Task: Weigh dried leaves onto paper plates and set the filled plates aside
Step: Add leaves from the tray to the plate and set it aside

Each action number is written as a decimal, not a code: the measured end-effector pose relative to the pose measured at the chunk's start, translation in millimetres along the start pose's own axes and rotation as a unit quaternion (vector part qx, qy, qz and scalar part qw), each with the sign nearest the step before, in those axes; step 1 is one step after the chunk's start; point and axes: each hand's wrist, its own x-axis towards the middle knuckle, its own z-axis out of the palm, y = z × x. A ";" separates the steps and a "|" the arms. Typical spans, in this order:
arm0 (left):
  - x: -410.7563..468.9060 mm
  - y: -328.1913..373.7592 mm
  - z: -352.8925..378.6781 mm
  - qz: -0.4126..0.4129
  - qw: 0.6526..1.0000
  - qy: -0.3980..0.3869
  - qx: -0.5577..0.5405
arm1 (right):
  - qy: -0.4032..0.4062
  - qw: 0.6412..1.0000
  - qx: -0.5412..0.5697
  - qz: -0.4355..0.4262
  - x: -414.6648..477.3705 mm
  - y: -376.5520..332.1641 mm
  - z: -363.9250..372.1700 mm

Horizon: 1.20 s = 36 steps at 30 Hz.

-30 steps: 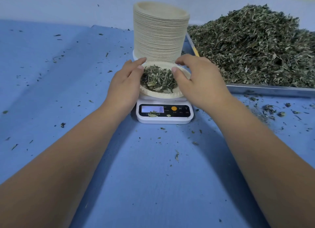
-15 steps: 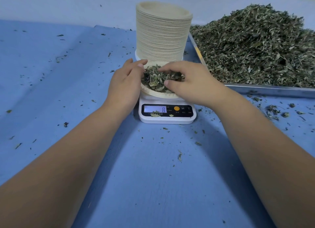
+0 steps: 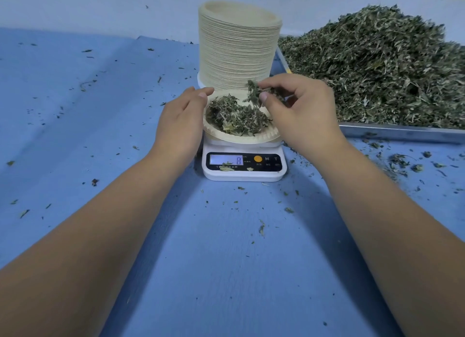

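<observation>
A paper plate (image 3: pixel 245 138) with a small heap of dried leaves (image 3: pixel 235 116) sits on a white kitchen scale (image 3: pixel 243 164) whose display reads 8. My right hand (image 3: pixel 299 110) hovers over the plate's right side, its thumb and fingers pinched on a tuft of dried leaves (image 3: pixel 255 92) lifted above the heap. At the plate's left rim rests my left hand (image 3: pixel 182 119), fingers together against the edge, holding nothing that I can see.
A tall stack of empty paper plates (image 3: pixel 237 47) stands right behind the scale. On the right, a metal tray (image 3: pixel 402 131) carries a big pile of dried leaves (image 3: pixel 377 67). Leaf crumbs are scattered over the blue table cover (image 3: pixel 226 261).
My right hand dipped into the plate's leaves, then rose with a pinch of them and shifted slightly right. The left hand stayed at the left rim.
</observation>
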 end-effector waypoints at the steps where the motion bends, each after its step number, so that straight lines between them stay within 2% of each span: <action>1: -0.1 -0.2 0.0 0.001 1.000 -0.003 -0.002 | 0.013 1.000 0.007 0.005 0.2 0.1 0.1; 17: -0.6 -4.5 0.0 -0.005 1.000 -0.012 -0.008 | 0.013 0.999 0.018 0.029 2.6 8.1 -1.7; 22: -0.1 -3.1 -0.1 -0.009 1.000 -0.009 -0.015 | 0.051 0.997 0.035 0.039 8.9 15.3 -9.1; 25: -0.4 -3.4 -0.3 -0.012 1.000 -0.009 -0.010 | 0.110 0.993 -0.004 0.039 17.4 27.3 -28.8; 27: -0.6 -3.8 0.1 -0.013 1.000 -0.014 -0.002 | 0.133 0.987 -0.067 0.057 20.8 42.1 -46.1; 31: -1.4 -2.4 1.0 -0.018 1.000 -0.021 0.001 | 0.043 0.959 -0.242 0.141 14.5 76.6 -62.2; 33: -2.2 -1.6 0.5 -0.023 1.000 -0.017 0.002 | 0.035 0.959 -0.234 0.158 13.3 81.5 -60.4; 36: -3.3 -0.5 0.1 -0.034 0.999 0.003 -0.006 | 0.047 0.967 -0.215 0.131 14.7 77.0 -53.5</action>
